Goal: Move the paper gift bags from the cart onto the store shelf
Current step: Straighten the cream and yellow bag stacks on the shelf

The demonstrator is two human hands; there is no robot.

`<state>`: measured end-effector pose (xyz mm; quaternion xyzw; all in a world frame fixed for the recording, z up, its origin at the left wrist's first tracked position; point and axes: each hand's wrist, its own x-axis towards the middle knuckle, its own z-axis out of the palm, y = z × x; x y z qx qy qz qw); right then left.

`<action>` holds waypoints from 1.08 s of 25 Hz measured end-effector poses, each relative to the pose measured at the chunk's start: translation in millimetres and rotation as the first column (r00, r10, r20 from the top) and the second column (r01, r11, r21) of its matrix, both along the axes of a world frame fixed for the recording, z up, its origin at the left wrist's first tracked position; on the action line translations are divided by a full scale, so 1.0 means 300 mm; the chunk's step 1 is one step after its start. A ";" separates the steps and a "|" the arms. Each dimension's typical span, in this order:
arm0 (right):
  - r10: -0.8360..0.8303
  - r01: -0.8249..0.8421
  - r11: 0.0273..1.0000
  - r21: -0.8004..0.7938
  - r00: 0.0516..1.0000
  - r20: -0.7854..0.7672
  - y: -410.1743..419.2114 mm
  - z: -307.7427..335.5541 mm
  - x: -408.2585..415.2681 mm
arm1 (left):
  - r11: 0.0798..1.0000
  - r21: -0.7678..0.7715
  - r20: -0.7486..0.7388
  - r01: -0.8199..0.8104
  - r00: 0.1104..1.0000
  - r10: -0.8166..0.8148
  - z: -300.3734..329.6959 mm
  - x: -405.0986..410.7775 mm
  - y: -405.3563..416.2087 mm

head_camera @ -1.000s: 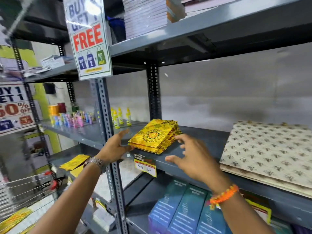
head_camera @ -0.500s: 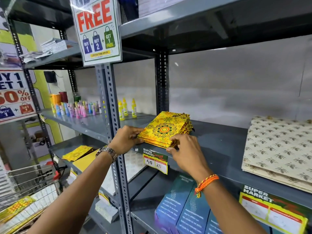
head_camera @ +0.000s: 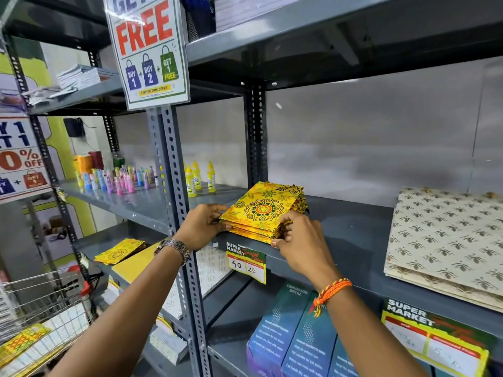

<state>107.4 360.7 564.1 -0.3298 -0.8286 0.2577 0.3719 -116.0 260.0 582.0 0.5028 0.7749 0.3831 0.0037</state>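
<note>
Squaring the bags on the shelf
Both hands — left hand [head_camera: 202, 225], right hand [head_camera: 298, 246] — pinch the flat stack of yellow mandala-print paper gift bags [head_camera: 262, 210] between them; probably light, slippery; grip edges.

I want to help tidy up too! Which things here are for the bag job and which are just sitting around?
For the job:
- stack of yellow flower-patterned paper gift bags, held by left hand and right hand
- grey metal shelf
- wire cart

Just sitting around:
- small yellow bottles
- blue boxes
- red FREE sign
</note>
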 end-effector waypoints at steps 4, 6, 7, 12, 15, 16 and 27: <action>0.068 -0.074 0.994 -0.076 0.995 -0.079 0.002 0.002 0.016 | 0.999 0.046 0.064 0.028 0.997 -0.031 0.000 0.015 -0.014; 0.081 -0.089 0.992 -0.093 0.993 -0.091 -0.003 0.005 0.025 | 0.996 0.074 0.093 0.040 0.995 -0.047 -0.005 0.019 -0.027; 0.087 -0.096 0.991 -0.095 0.992 -0.096 -0.004 0.005 0.029 | 0.995 0.087 0.105 0.044 0.993 -0.053 -0.008 0.020 -0.033; 0.104 -0.111 0.992 -0.061 0.989 -0.108 -0.011 -0.001 0.039 | 0.993 0.099 0.108 0.069 0.991 -0.080 -0.010 0.035 -0.051; 0.111 -0.117 0.992 -0.057 0.988 -0.108 -0.017 -0.001 0.038 | 0.994 0.080 0.091 0.071 0.993 -0.078 -0.007 0.041 -0.048; 0.112 -0.118 0.992 -0.050 0.988 -0.108 -0.016 -0.001 0.036 | 0.995 0.072 0.085 0.064 0.994 -0.070 -0.007 0.042 -0.045; 0.107 -0.112 0.992 -0.058 0.991 -0.078 -0.023 0.016 0.058 | 0.993 -0.023 0.075 -0.118 0.990 0.119 0.003 0.090 -0.041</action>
